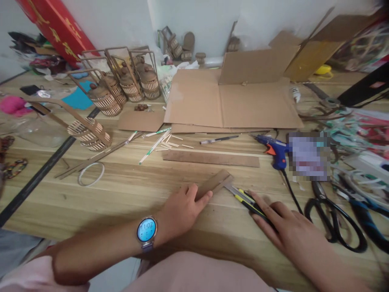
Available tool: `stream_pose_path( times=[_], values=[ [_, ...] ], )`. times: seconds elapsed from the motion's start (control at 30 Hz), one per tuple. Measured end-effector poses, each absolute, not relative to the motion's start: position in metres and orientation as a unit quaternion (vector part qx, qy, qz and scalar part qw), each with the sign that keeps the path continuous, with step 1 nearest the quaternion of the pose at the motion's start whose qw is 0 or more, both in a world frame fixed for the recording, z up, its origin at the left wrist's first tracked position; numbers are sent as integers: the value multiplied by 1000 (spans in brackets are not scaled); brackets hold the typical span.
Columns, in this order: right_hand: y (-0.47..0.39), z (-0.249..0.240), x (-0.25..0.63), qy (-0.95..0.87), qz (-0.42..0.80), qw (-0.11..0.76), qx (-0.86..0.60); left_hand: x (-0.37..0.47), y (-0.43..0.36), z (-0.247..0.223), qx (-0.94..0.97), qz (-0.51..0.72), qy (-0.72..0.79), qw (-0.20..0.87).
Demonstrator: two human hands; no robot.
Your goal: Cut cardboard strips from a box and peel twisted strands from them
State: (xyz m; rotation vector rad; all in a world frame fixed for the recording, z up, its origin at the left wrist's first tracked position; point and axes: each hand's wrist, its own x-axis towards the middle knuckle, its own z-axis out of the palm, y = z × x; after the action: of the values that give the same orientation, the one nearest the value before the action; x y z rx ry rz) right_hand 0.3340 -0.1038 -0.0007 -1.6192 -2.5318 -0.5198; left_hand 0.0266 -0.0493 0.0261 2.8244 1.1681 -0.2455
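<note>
My left hand (184, 207) holds a short brown cardboard strip (219, 181) against the wooden table, its thumb and curled fingers on the strip's near part. My right hand (285, 227) is closed around a yellow and black utility knife (243, 197). The knife's bare blade points left and touches the far end of the strip. Just beyond both hands, a longer cardboard strip (209, 158) lies flat. My palms hide the near end of the strip and the rear of the knife handle.
Scissors (331, 221) and a blue glue gun (275, 150) lie on the right. Cut sticks (170, 142), a pen (219, 140) and a white ring (91, 174) lie farther off. Several small handled baskets (105, 99) stand back left, near a flattened cardboard box (194, 101).
</note>
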Motion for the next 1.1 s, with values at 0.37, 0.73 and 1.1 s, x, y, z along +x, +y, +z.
stream_pose_path(
  times=[0.37,0.73,1.1],
  values=[
    [-100,-4,336,-821,-155,39,-549,45,51,45,982,-40,75,166],
    [-108,2,329,-826,-154,41,-541,65,74,38,959,-120,71,247],
    [-113,12,313,-828,-191,53,-525,65,73,39,959,-113,72,249]
  ],
)
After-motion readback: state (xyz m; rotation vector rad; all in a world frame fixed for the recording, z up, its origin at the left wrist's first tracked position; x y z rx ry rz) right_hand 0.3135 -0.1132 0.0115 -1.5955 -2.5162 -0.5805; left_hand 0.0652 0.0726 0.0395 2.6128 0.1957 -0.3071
